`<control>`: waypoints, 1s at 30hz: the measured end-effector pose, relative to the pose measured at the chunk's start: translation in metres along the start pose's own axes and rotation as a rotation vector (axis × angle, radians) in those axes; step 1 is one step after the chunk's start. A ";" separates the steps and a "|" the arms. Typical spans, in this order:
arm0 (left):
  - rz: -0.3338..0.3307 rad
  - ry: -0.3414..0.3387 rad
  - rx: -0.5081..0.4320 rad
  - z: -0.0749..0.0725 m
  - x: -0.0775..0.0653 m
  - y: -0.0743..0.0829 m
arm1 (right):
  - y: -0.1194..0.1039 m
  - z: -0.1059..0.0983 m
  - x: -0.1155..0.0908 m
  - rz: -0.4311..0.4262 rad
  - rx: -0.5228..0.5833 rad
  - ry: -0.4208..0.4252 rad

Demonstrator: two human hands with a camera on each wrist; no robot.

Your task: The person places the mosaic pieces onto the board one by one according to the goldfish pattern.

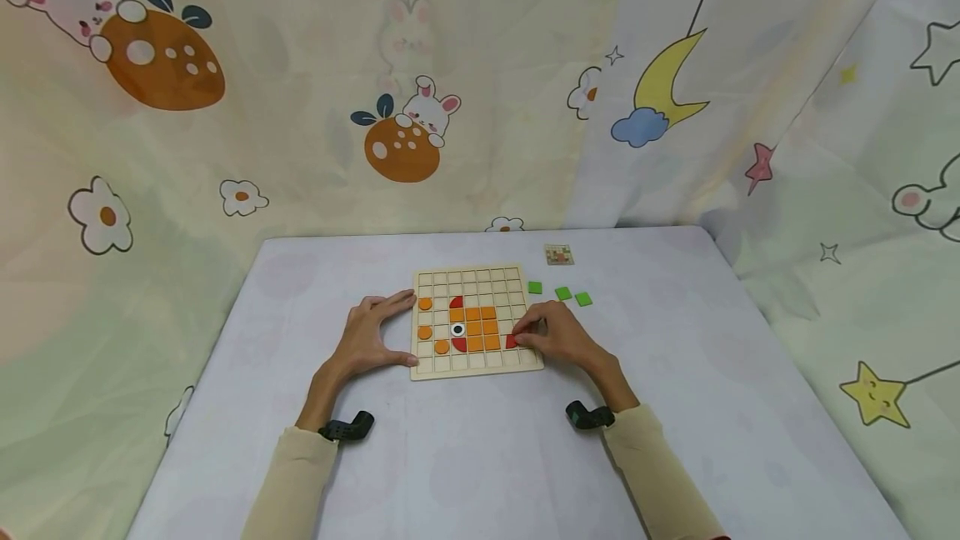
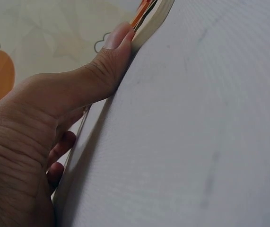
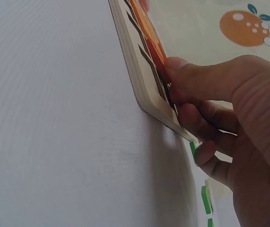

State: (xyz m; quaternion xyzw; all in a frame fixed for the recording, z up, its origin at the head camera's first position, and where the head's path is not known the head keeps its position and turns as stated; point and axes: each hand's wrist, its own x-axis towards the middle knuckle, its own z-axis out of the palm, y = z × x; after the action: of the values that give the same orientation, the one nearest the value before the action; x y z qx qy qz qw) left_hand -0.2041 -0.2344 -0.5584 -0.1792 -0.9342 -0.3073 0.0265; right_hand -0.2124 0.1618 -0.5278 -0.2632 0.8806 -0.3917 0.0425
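A wooden grid board (image 1: 442,367) lies on the table, with orange square tiles (image 1: 474,328) in a block near its middle. Along its left edge, the left hand (image 1: 360,335) rests with thumb and fingers spread wide; the left wrist view shows the thumb (image 2: 108,64) against the rim. At the board's right side, the right hand (image 1: 558,332) pinches a red piece (image 1: 511,342) between thumb and fingers, low over the grid. Red quarter-round pieces (image 1: 458,345), a black-and-white eye piece (image 1: 457,329) and orange round pieces (image 1: 425,304) sit on the board.
Several green square tiles (image 1: 563,293) lie on the table right of the board, close to the right hand. A small patterned card (image 1: 558,254) lies behind them. The white-covered table (image 1: 450,465) meets a printed curtain (image 1: 315,140) at the back.
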 end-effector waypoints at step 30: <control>0.001 0.009 -0.011 0.000 0.000 0.001 | -0.007 0.006 0.005 -0.046 -0.064 0.003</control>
State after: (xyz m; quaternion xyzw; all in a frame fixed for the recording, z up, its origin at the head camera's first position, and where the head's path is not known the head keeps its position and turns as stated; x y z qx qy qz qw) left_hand -0.2039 -0.2334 -0.5580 -0.1785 -0.9323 -0.3131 0.0300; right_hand -0.2118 0.1513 -0.5266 -0.2838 0.8865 -0.3646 0.0238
